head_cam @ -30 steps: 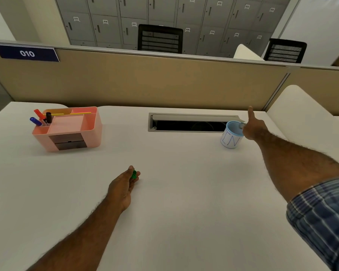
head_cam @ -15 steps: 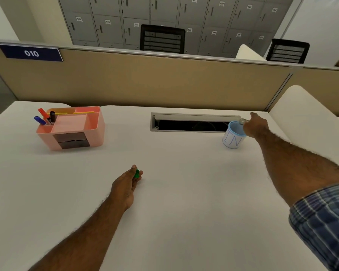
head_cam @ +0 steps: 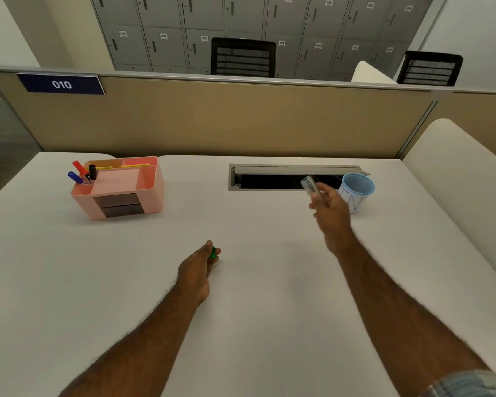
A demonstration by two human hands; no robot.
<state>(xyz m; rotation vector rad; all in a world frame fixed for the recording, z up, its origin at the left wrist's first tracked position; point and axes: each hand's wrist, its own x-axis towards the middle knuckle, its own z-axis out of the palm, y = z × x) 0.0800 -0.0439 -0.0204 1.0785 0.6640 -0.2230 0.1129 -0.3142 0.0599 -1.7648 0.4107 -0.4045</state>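
Note:
My right hand (head_cam: 331,213) is raised over the desk and pinches a small clear plastic tube (head_cam: 309,186), whose open end points up and left. Just behind and right of that hand stands a light blue paper cup (head_cam: 358,190) with letters drawn on its side. My left hand (head_cam: 198,267) rests on the white desk (head_cam: 126,282) near the middle and grips a small green piece (head_cam: 213,252) between thumb and fingers; most of the piece is hidden.
A pink desk organiser (head_cam: 121,190) with markers and pencils stands at the back left. An open cable slot (head_cam: 287,177) lies in the desk at the back. A beige partition (head_cam: 241,118) closes off the far edge, and a cream panel (head_cam: 455,173) runs along the right.
My right hand has drawn back from the blue cup toward the left and nearer, now carrying the clear tube. My left hand has stayed put with the green piece.

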